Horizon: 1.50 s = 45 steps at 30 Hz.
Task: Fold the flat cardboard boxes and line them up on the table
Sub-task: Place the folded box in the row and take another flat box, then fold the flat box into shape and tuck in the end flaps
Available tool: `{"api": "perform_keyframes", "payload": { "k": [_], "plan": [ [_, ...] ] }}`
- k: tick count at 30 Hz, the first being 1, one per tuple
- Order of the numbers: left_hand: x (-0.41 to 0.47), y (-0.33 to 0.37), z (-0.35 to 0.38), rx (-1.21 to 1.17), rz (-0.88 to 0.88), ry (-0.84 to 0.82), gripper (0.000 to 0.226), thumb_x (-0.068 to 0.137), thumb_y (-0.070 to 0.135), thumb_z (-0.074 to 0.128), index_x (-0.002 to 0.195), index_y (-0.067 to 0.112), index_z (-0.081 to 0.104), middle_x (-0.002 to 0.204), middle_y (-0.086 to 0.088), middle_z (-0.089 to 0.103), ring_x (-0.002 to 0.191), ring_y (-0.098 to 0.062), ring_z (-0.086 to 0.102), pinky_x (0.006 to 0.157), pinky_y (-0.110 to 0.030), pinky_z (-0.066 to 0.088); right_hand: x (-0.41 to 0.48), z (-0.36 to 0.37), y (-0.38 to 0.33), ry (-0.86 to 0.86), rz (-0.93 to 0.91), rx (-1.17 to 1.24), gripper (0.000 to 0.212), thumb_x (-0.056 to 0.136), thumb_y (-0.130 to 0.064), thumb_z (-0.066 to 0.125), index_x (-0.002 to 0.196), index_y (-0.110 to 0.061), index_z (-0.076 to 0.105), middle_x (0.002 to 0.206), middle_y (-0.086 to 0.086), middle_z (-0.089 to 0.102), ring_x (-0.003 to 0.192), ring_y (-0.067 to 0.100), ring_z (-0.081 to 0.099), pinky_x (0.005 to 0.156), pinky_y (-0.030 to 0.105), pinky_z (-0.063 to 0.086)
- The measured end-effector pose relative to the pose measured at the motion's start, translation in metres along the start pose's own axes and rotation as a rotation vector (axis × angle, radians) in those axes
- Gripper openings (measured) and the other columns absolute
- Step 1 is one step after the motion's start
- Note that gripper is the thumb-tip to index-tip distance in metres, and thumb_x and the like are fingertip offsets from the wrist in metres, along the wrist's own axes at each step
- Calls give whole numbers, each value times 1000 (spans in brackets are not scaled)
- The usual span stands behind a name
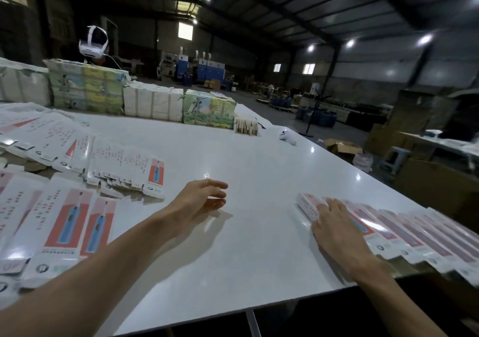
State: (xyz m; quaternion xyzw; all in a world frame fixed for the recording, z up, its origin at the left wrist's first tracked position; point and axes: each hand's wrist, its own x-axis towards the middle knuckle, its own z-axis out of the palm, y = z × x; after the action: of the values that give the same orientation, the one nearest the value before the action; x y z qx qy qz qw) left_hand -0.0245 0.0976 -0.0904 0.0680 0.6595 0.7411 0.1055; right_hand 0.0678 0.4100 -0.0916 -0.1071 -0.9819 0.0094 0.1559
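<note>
Flat white and red toothbrush boxes lie in spread piles at the left, one fan (127, 170) mid-left and larger ones (64, 222) near me. A row of folded boxes (414, 230) runs along the table's right edge. My right hand (334, 222) rests flat, fingers straight, on the leftmost folded box (308, 205) of that row. My left hand (204, 198) hovers over the bare white table (246, 160) with fingers loosely spread, holding nothing.
Bundled stacks of printed packs (207, 111) and white packs (153, 103) line the far edge. A small white controller (287, 135) lies at the far right. A person wearing a white headset (93, 43) stands behind the stacks. The table's near edge is close.
</note>
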Motion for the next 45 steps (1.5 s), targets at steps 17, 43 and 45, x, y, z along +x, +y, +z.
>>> {"api": "perform_keyframes", "payload": {
  "k": [17, 43, 45],
  "plan": [
    [-2, -3, -3, 374, 72, 244, 21, 103, 11, 56, 106, 15, 76, 98, -10, 74, 76, -20, 74, 67, -27, 61, 72, 20, -171, 100, -329, 227, 27, 107, -35, 45, 105, -16, 63, 87, 6, 71, 78, 30, 66, 73, 39, 54],
    [58, 69, -121, 1390, -286, 695, 86, 98, 47, 68, 153, -3, 25, 150, -24, 40, 138, -41, 43, 108, -50, 42, 93, 55, -158, -68, -378, 517, 16, 100, -27, 53, 98, -29, 68, 80, -11, 65, 81, 20, 63, 68, 32, 43],
    [57, 75, -116, 1447, -223, 707, 65, 102, 46, 59, 146, 2, 39, 147, -22, 41, 132, -41, 45, 104, -52, 42, 93, 55, -158, -76, -380, 522, 16, 99, -27, 52, 98, -30, 68, 78, -11, 65, 81, 19, 63, 65, 30, 41]
  ]
}}
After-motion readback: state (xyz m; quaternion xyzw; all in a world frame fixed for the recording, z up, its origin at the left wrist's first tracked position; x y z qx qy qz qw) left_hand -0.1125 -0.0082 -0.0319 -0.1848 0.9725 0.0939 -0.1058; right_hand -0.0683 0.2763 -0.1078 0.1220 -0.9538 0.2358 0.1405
